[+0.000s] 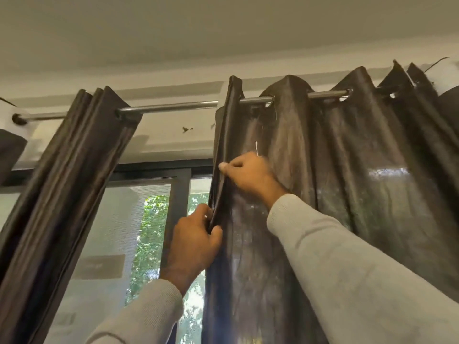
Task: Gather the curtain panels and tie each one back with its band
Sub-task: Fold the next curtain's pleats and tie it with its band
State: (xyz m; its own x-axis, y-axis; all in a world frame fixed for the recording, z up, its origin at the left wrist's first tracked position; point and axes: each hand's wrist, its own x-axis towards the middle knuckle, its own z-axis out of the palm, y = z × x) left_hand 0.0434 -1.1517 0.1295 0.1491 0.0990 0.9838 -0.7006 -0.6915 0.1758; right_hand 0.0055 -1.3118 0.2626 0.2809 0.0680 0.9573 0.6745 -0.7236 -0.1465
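Note:
Two dark brown curtain panels hang by eyelets from a metal rod [169, 107]. The left panel [62, 189] is bunched into tight folds at the rod's left end. The right panel [347, 175] is spread wide in loose waves. My left hand [192, 242] grips the right panel's leading edge, fingers curled round the fold. Higher up, my right hand [248, 173] pinches the same edge between thumb and fingers. No tie band is in view.
Behind the curtains is a dark-framed window [178, 194] with a pale roller blind [119, 219] and green leaves outside. A white wall and ceiling run above the rod. Another dark cloth [10, 152] hangs at the far left edge.

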